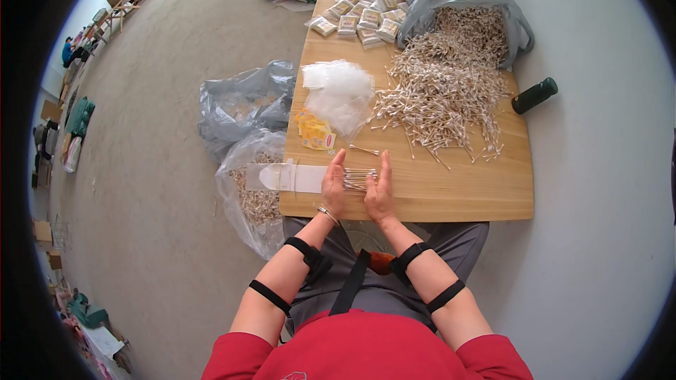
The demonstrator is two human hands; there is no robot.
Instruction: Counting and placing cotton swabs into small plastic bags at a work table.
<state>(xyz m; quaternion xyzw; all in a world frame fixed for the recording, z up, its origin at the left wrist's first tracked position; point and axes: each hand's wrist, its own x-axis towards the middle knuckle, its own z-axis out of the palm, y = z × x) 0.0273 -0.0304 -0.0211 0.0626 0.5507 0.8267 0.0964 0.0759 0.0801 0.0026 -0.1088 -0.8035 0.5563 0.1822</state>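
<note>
Swabs point(358, 178) lie bunched between flat, spread left hand point(334, 186) and right hand point(379, 190) on a wooden desk point(458, 190) over grey floor point(169, 190).

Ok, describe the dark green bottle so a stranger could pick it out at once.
Start at the wooden table and follow its right edge up, level with the big heap of cotton swabs. Just off that edge, on the pale floor, lies the dark green bottle. It is the only dark, solid cylinder there, lying on its side apart from everything on the table.
</note>
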